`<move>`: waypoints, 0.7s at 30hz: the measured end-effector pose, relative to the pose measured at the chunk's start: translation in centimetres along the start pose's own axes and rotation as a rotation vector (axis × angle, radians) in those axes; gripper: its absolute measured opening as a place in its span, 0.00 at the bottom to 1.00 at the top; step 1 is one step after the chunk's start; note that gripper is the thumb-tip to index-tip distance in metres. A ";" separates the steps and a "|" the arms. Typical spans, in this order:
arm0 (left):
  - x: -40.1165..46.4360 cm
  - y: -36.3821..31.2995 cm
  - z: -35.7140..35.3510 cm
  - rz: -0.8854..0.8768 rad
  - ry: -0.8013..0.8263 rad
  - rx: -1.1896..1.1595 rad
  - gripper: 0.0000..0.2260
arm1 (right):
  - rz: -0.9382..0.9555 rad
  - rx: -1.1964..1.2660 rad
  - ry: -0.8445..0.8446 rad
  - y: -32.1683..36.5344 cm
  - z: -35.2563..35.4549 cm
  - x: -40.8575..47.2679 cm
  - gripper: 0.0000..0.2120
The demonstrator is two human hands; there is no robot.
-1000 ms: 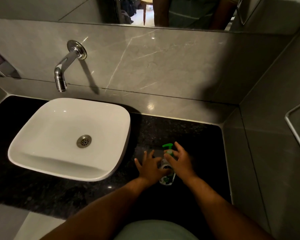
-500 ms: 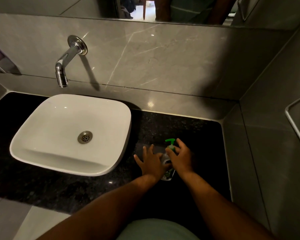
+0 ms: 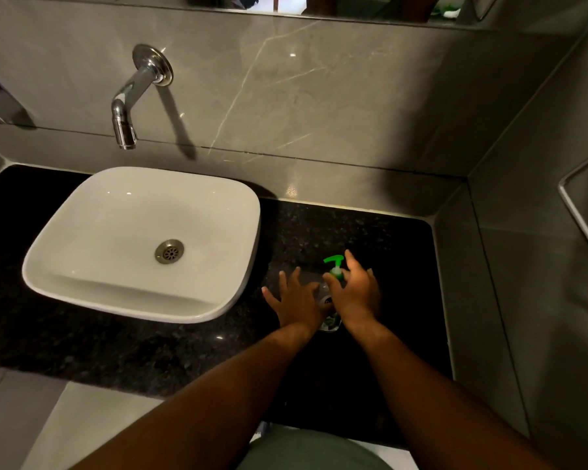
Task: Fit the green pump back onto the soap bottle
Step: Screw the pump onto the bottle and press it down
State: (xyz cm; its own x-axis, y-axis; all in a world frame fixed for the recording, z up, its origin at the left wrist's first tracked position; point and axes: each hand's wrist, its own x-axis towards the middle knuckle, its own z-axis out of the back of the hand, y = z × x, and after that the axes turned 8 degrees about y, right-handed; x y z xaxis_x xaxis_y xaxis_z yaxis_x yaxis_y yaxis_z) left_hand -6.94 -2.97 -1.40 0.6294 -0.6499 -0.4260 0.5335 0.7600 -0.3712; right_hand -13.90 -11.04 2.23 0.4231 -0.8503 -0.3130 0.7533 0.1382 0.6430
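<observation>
A small clear soap bottle (image 3: 330,322) stands upright on the black granite counter (image 3: 319,228), right of the basin. The green pump (image 3: 334,264) sits on its neck, spout pointing left. My right hand (image 3: 355,295) wraps the pump collar between thumb and fingers. My left hand (image 3: 297,303) presses against the bottle's left side with its fingers spread. Most of the bottle is hidden between the two hands.
A white vessel basin (image 3: 143,245) sits on the counter to the left, under a chrome wall tap (image 3: 128,106). Grey stone walls close in behind and to the right. A metal-framed panel (image 3: 584,212) hangs on the right wall.
My right hand's fingers have shifted around the pump collar, going from spread wide to wrapped on it. The left hand has stayed against the bottle. The camera has tilted down slightly.
</observation>
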 end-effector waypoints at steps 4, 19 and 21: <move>0.0 0.0 -0.1 -0.003 -0.032 0.005 0.20 | -0.013 -0.021 -0.044 1.1 0.4 -0.7 0.36; 0.3 1.4 0.5 -0.097 0.027 -0.049 0.26 | 0.065 -0.089 0.187 0.4 2.2 -1.4 0.37; 0.5 2.1 0.7 -0.171 0.005 -0.055 0.25 | 0.133 -0.077 0.299 0.1 3.5 -1.8 0.35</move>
State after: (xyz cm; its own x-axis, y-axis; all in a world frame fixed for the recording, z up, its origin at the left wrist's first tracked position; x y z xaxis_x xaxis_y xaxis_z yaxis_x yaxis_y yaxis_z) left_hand -5.12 -1.74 -1.83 0.5293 -0.7698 -0.3569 0.6008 0.6370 -0.4830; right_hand -16.32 -11.23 5.30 0.6403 -0.6375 -0.4285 0.7129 0.2855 0.6405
